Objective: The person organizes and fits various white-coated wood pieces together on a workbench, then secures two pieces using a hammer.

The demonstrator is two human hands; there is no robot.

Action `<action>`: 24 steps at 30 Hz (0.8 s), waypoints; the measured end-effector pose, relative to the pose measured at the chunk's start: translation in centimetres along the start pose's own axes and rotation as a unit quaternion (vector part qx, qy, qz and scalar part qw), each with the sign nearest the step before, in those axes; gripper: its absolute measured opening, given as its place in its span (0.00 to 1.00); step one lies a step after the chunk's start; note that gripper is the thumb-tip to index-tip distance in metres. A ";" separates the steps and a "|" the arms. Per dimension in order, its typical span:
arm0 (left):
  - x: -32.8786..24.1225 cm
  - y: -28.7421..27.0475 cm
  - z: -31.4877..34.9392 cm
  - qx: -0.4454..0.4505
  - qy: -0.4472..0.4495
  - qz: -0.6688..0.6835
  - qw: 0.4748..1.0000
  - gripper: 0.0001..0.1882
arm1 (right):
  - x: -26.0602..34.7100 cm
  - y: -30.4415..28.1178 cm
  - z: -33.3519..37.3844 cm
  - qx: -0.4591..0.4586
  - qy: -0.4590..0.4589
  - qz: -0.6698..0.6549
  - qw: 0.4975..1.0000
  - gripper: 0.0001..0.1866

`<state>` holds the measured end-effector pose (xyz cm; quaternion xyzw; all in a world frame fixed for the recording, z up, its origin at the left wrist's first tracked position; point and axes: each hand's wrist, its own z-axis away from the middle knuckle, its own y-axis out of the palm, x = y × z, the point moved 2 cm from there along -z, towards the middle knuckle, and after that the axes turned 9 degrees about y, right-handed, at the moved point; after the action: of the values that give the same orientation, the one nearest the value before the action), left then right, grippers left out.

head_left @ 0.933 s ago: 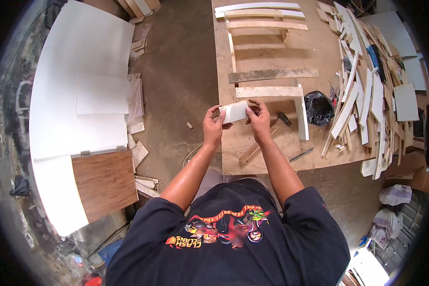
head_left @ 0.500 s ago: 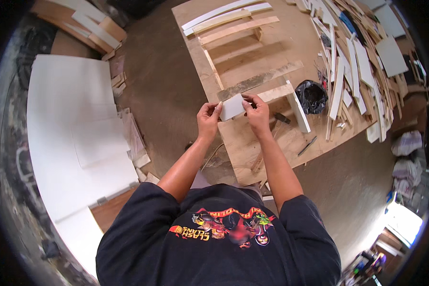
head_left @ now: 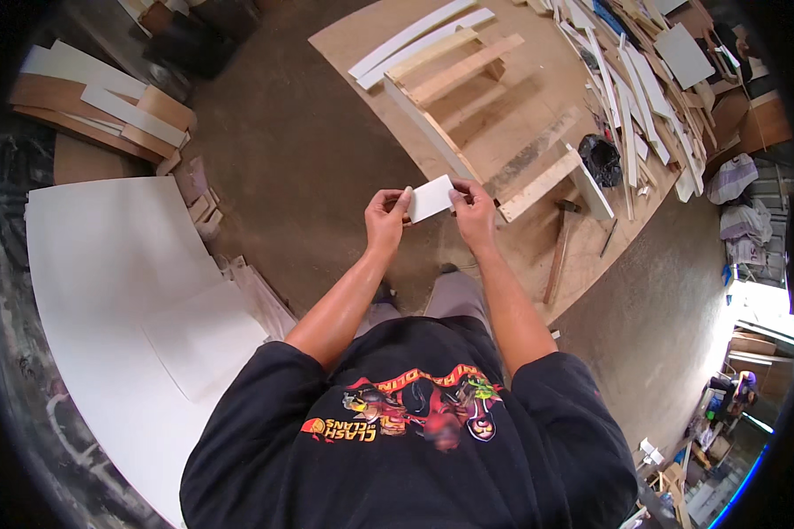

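Note:
A small white rectangular panel (head_left: 430, 199) is held level in front of me, gripped at both ends. My left hand (head_left: 385, 219) pinches its left edge, thumb on top. On the opposite edge, my right hand (head_left: 473, 212) has its thumb over the face and fingers curled behind. Just beyond my right hand, a wooden frame (head_left: 538, 189) with white-faced sides lies on the plywood worktop (head_left: 525, 242). A hammer (head_left: 559, 247) rests on the worktop right of my right forearm, its head toward the frame. Close by it lies a thin dark pen-like tool (head_left: 609, 238).
Scrap strips (head_left: 640, 97) are heaped at the worktop's far right, beside a black plastic bag (head_left: 600, 160). Large white sheets (head_left: 123, 273) stand to my left. Stacked boards (head_left: 106, 101) are at the far left. Sacks (head_left: 741, 220) sit beyond the right side.
My body has turned left, so the worktop and frame now appear farther right. The panel, still in both hands, is off the worktop's edge and over the floor.

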<state>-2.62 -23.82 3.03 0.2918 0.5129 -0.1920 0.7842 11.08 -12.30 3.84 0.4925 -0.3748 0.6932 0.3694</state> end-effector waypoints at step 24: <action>-1.1 3.9 -28.4 -0.056 -0.014 -0.035 0.998 0.26 | 6.0 9.7 -26.7 -0.021 -0.173 0.439 0.881 0.44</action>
<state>-20.42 -2.30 -3.59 0.2264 0.5216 -0.1940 0.7994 -9.77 7.81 1.86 0.3813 -0.6253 0.6801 -0.0332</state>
